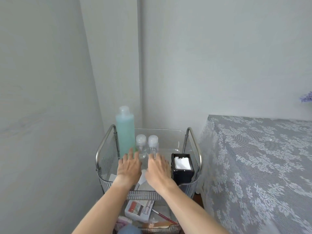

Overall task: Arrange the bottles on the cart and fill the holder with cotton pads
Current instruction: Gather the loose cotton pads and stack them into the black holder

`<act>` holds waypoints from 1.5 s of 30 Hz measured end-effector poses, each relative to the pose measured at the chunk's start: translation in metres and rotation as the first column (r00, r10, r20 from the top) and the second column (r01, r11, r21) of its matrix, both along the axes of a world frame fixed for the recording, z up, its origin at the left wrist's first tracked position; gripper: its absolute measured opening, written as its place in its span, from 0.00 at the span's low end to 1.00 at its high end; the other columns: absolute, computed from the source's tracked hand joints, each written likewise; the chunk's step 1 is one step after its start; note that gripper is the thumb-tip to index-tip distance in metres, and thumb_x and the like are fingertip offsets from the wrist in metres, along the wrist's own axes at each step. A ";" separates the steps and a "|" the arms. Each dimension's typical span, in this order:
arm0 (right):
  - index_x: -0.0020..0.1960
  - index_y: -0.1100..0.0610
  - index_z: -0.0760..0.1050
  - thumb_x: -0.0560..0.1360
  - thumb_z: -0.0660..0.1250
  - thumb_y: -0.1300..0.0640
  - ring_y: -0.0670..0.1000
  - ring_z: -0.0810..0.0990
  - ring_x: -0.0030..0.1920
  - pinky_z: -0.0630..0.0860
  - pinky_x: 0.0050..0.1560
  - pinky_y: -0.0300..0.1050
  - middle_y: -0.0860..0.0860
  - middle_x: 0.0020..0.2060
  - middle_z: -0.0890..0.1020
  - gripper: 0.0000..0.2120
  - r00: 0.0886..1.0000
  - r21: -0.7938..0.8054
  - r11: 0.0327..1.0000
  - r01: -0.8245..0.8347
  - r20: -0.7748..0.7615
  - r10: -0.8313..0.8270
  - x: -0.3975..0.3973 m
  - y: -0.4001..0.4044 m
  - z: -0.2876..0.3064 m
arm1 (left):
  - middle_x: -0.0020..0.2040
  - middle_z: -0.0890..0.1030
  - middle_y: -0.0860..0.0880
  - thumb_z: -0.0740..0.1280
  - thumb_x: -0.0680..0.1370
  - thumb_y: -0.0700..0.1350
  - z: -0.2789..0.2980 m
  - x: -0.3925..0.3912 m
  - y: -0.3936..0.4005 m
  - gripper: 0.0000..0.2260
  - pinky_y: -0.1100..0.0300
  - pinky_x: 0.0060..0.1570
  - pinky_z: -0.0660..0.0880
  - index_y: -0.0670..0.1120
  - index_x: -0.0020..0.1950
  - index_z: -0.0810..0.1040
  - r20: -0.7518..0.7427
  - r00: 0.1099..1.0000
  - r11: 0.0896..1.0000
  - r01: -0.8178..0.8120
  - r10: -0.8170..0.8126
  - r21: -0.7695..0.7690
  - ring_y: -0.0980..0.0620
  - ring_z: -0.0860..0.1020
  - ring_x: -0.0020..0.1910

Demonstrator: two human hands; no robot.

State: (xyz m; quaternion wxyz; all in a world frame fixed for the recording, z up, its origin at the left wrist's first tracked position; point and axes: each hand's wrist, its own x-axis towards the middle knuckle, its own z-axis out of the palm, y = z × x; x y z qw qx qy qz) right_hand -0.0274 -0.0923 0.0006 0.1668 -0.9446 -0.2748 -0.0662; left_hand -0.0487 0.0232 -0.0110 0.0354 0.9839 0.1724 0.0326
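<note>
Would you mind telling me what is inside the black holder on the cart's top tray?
The black holder shows white cotton pads reaching near its rim. How deep the stack goes is hidden by its opaque walls. It stands at the tray's right side, beside the right hand.

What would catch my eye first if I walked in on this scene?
Most likely the tall blue-green bottle standing at the back left of the clear cart tray, towering over two small clear bottles beside it. Next, the person's left hand and right hand reaching side by side toward those bottles. At the tray's right edge, a black holder with white cotton pads stands out, beside a lace-covered table.
</note>
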 end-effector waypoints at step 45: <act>0.80 0.59 0.38 0.83 0.52 0.44 0.57 0.35 0.77 0.34 0.76 0.54 0.57 0.78 0.38 0.36 0.929 -0.109 0.993 0.055 -0.359 -0.091 0.018 0.002 -0.054 | 0.62 0.76 0.40 0.62 0.76 0.37 -0.040 -0.002 -0.003 0.18 0.49 0.60 0.75 0.40 0.66 0.67 -0.144 0.987 0.969 -0.101 0.069 -0.227 0.40 0.75 0.63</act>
